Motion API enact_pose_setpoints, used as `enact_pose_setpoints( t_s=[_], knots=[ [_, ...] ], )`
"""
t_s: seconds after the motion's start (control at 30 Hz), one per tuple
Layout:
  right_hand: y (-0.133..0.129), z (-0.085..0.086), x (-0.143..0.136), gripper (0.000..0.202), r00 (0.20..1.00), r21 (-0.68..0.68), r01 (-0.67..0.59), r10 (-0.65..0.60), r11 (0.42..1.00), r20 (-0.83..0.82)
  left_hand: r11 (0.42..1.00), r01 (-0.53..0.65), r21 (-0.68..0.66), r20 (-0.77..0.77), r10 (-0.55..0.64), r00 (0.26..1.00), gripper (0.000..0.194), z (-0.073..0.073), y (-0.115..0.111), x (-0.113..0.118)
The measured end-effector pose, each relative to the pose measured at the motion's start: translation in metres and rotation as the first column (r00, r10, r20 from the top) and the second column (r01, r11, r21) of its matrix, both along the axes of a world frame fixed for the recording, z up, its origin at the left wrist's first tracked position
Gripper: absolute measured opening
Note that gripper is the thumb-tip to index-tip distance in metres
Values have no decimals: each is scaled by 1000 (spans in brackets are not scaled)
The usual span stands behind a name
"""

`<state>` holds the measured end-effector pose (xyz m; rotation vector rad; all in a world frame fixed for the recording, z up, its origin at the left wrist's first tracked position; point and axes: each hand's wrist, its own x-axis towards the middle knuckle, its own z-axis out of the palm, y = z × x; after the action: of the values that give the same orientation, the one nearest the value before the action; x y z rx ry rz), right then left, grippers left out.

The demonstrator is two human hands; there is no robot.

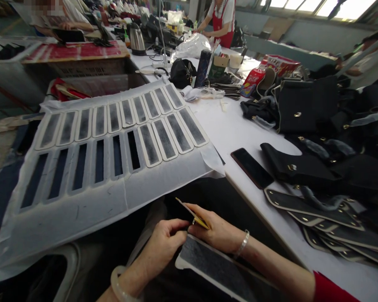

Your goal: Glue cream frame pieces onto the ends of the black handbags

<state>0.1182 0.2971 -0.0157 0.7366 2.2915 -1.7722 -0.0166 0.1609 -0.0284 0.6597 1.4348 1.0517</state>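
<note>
My left hand (162, 247) is closed in a pinch, its thumb and forefinger meeting my right fingertips; what lies between them is hidden. In my right hand (222, 230) is a thin flat piece with a yellow part (201, 222), its narrow pale end pointing up and left. Just below both hands is a long black panel (216, 266) with a pale border, tilted over my lap. Its upper corner is close to my left thumb, and I cannot tell whether the thumb grips it.
A white sheet (91, 209) ahead-left bears rows of pale-bordered black strips (149, 144) beside dark cut-out slots. On the white table (239, 193) lie a phone (252, 167), stacked black panels (311, 205) and black bags (302, 107). A kettle (137, 40) and co-workers are farther back.
</note>
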Motion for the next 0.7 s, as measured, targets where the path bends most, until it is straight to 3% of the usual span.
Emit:
enact_pose_setpoints(
  t_s=[0.17, 0.27, 0.33, 0.4, 0.47, 0.5, 0.57, 0.63, 0.7],
  knots=[
    [-3, 7, -5, 61, 997, 100, -79, 80, 992, -5, 1000, -15, 27, -17, 16, 1000, 35, -1, 4, -1],
    [-2, 11, -6, 65, 996, 194, -57, 43, 979, 77, 998, -65, 25, 147, 61, 987, 32, -10, -3, 1],
    [-1, 19, -2, 79, 992, 305, -6, -31, 952, 118, 980, -191, -52, 335, 198, 921, 37, -21, -13, 7],
    [-1, 33, 8, 101, 986, 363, 98, -139, 926, 90, 909, -350, -228, 469, 417, 778, 42, -37, -27, 16],
    [-3, 52, 24, 108, 964, 290, 257, -265, 922, -15, 818, -408, -406, 489, 571, 659, 43, -52, -41, 26],
    [-6, 62, 34, 100, 940, 203, 342, -336, 918, -64, 794, -389, -468, 489, 599, 634, 44, -60, -47, 31],
    [-19, 80, 56, 69, 863, -12, 497, -495, 868, -101, 800, -304, -518, 514, 575, 637, 48, -72, -53, 42],
    [-42, 88, 75, 47, 762, -199, 624, -645, 756, -62, 817, -230, -528, 554, 537, 636, 54, -81, -51, 52],
    [-72, 83, 86, 42, 652, -386, 695, -758, 606, -17, 836, -205, -509, 571, 506, 646, 58, -87, -43, 63]
  ],
)
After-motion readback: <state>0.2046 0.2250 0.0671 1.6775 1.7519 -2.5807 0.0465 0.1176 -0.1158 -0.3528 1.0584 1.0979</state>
